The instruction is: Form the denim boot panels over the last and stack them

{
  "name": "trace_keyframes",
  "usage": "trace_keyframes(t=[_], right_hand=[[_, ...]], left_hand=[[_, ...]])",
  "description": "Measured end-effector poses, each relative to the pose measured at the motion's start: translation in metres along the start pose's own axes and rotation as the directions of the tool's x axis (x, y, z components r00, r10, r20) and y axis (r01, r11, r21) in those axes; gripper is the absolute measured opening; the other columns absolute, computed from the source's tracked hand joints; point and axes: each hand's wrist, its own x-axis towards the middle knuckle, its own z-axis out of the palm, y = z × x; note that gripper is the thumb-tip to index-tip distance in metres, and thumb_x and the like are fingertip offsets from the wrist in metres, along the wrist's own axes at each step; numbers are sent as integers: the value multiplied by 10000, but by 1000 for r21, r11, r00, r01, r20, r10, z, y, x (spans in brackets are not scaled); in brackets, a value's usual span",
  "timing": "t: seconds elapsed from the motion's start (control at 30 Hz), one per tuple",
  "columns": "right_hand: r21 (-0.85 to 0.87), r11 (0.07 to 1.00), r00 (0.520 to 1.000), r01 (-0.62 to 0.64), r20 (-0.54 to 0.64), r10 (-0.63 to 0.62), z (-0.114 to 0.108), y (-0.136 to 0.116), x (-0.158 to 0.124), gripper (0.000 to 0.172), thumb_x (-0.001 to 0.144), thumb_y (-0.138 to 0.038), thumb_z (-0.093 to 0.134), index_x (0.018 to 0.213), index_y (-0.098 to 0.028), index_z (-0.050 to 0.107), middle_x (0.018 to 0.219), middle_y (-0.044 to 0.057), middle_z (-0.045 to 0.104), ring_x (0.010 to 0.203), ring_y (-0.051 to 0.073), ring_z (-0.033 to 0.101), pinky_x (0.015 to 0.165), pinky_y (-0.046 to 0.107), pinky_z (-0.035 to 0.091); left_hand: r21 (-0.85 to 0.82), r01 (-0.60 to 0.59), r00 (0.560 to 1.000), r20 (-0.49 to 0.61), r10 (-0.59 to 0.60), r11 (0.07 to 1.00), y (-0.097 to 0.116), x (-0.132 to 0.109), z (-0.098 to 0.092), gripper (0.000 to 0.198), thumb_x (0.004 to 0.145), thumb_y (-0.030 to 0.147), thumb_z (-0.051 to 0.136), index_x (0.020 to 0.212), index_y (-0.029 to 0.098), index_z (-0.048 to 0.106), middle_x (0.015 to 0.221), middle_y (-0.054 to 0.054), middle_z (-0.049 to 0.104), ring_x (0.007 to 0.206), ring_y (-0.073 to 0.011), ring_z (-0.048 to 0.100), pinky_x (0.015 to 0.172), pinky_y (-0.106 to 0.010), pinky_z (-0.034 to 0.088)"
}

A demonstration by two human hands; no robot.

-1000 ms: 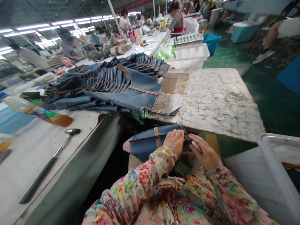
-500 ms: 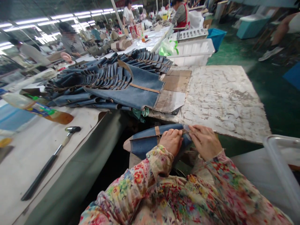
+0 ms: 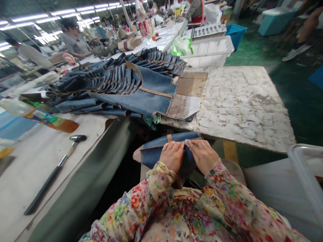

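Left grip (image 3: pixel 172 155) is closed over a blue shaped piece (image 3: pixel 152 156), its fingers bent near the raised dark edge; its thumb is hidden. By the right grip (image 3: pixel 204 155), just beside it, a small pale item (image 3: pixel 186 142) is pinched narrowly at the fingertips, against the same piece.

At far left, a cream-covered surface (image 3: pixel 20 181) is seen, on which a bottle (image 3: pixel 65 125) with amber liquid is laid on its side. Nearer, a hammer (image 3: pixel 47 184) is rested with its head pointed away. Beyond, a long pile of blue pieces (image 3: pixel 108 80) is stacked in overlapping rows, and at its right end one flatter piece (image 3: pixel 153 95), crossed by a tan band, is laid uppermost.

The held piece is kept in front of the body, before the near edge of a scuffed white surface (image 3: pixel 242 101); its pale tip (image 3: pixel 137 154) is pointed left. Cardboard (image 3: pixel 191 82) is placed on that surface, beside the pile. At far right, a whitish tub (image 3: pixel 275 178) is partly shown.
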Motion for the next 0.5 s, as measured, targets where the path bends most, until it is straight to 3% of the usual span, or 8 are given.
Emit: trace_keyframes(t=[0.27, 0.5], right_hand=[[8, 996, 994, 90, 55, -90, 16, -28, 13, 306, 869, -179, 381, 1102, -177, 579, 1003, 95, 568, 946, 213, 482, 842, 345, 457], [117, 990, 988, 75, 125, -89, 12, -14, 18, 284, 837, -237, 458, 1089, -223, 589, 974, 60, 566, 877, 192, 496, 810, 344, 466]], left_hand=[[26, 107, 992, -65, -105, 994, -17, -28, -12, 297, 875, 237, 416, 1144, 198, 538, 1118, -46, 601, 1033, -186, 515, 888, -342, 380], [63, 84, 994, -76, -79, 994, -15, -53, -14, 386, 881, 234, 375, 1254, 165, 444, 1284, -70, 499, 1211, -193, 416, 1000, -370, 329]])
